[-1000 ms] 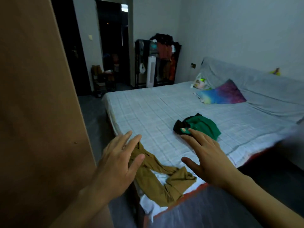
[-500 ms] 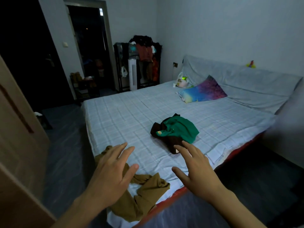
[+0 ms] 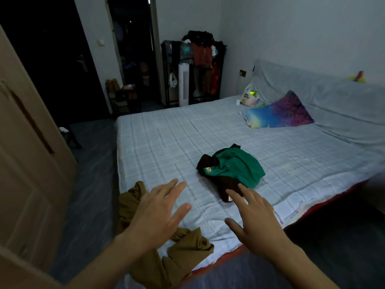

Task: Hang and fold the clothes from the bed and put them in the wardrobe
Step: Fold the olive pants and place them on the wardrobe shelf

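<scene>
A crumpled green garment [image 3: 239, 165] lies on a dark brown one [image 3: 226, 184] in the middle of the bed [image 3: 166, 142], which has a pale checked sheet. A mustard-brown garment [image 3: 183, 253] hangs over the bed's near corner. My left hand [image 3: 158, 215] hovers above that corner with fingers spread and holds nothing. My right hand [image 3: 256, 217] reaches forward with straight fingers, its fingertips just short of the dark brown garment, also holding nothing.
A tan wardrobe door [image 3: 27, 163] stands open at the left. A colourful pillow [image 3: 279, 113] and a plastic bag [image 3: 249, 98] lie near the headboard. A loaded clothes rack [image 3: 198, 67] and a white tower fan [image 3: 183, 84] stand by the far wall. Dark floor surrounds the bed.
The view has swung away from the wardrobe door and closer over the bed. Both hands stay spread and have come nearer the clothes; the right hand's fingertips now almost reach the dark brown garment.
</scene>
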Action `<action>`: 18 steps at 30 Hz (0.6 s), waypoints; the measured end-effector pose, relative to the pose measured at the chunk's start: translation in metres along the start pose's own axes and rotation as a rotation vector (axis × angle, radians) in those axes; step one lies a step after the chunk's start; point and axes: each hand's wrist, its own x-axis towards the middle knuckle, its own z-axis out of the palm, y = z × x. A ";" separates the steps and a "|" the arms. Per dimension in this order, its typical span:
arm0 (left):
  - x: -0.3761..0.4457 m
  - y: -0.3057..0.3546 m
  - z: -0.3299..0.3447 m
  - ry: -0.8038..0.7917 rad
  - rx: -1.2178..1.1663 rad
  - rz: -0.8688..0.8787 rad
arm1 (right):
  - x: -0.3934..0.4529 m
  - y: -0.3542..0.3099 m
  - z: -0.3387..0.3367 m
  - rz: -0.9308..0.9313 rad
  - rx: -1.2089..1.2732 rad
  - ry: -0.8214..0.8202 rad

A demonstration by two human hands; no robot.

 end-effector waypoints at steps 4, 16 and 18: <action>0.039 -0.031 0.017 0.009 -0.019 -0.043 | 0.054 0.002 0.002 -0.023 -0.090 -0.023; 0.073 -0.147 0.035 0.066 -0.178 -0.367 | 0.203 -0.054 0.030 -0.229 -0.068 -0.148; 0.073 -0.161 0.035 0.081 -0.177 -0.416 | 0.219 -0.059 0.036 -0.272 -0.034 -0.169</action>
